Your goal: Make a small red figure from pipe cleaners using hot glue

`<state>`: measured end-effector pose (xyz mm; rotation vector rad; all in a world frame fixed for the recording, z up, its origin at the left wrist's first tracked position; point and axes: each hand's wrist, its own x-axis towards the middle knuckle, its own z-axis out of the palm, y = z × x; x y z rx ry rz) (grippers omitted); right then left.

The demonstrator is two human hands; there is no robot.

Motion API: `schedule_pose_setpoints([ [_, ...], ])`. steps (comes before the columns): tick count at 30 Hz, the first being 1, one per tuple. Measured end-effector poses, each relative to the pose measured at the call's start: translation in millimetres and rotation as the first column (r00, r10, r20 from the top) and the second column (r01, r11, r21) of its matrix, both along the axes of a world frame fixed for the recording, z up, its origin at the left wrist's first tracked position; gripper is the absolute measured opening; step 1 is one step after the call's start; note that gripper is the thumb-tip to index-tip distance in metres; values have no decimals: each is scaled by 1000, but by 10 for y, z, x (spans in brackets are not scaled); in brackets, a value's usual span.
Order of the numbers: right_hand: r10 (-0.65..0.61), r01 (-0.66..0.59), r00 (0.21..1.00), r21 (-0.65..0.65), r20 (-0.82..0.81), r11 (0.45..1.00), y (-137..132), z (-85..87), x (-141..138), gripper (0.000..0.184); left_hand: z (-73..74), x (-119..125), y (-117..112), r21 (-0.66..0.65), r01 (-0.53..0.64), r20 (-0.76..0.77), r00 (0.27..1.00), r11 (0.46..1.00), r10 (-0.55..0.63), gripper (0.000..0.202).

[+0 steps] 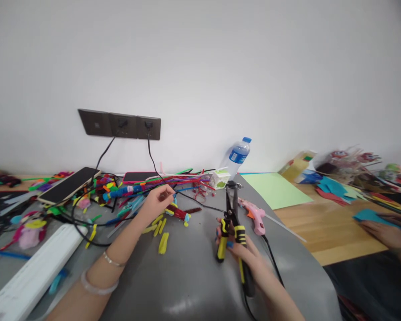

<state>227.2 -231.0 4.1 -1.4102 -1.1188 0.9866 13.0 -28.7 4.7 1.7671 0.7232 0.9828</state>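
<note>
My right hand (242,252) is wrapped round the black and yellow handles of a pair of pliers (232,207), jaws pointing toward the wall. My left hand (158,200) is raised over the pile of craft pieces, its fingers pinched together; anything between the fingertips is too small to make out. Close beside it lies a dark red fuzzy piece (177,211) with yellow and blue ends. Several short yellow fuzzy strips (163,243) rest on the grey table (187,281) below that hand. A pink glue gun (256,217) lies right of the pliers.
Black cables run from the wall sockets (120,126) across the table. Pipe cleaners (173,178), two phones, a small carton (219,179) and a water bottle (239,156) stand or lie along the wall. A white power strip (36,272) is at left. Another person's hands (379,232) hold blue paper at right.
</note>
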Motion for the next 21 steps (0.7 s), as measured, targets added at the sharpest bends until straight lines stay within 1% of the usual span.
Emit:
schedule_pose_setpoints([
  [1, -45, 43, 991, 21, 124, 999, 10, 5, -24, 54, 4, 3, -4, -7, -2, 0, 1000, 1000, 2, 11],
  [2, -83, 68, 962, 64, 261, 996, 24, 21, -51, 58, 6, 6, -7, -13, -4, -1, 1000, 1000, 4, 12],
  [3, -111, 66, 910, 127, 398, 990, 44, 48, -80, 62, 5, 10, -10, -17, -4, -1, 1000, 1000, 4, 12],
  [5, -142, -16, 773, 243, 619, 970, 94, 119, -136, 66, 0, 18, -16, -14, 9, -3, 1000, 1000, -9, 12],
  [7, -117, -149, 652, 278, 749, 949, 146, 188, -185, 68, -8, 25, -21, -5, 22, -8, 1000, 1000, -22, 11],
  [9, -67, -273, 579, 271, 812, 923, 183, 228, -230, 71, -15, 29, -23, -4, 20, -10, 1000, 1000, -20, 10],
  [12, -28, -395, 533, 278, 846, 876, 213, 228, -298, 73, -16, 30, -25, -9, 2, 5, 1000, 1000, -2, 9],
  [16, -16, -494, 480, 285, 877, 821, 248, 208, -375, 74, 6, 23, -35, -6, -3, 19, 1000, 1000, 3, 9],
  [21, 4, -561, 402, 243, 915, 792, 307, 260, -406, 76, 35, 18, -52, -2, -13, 30, 999, 1000, 13, 10],
])
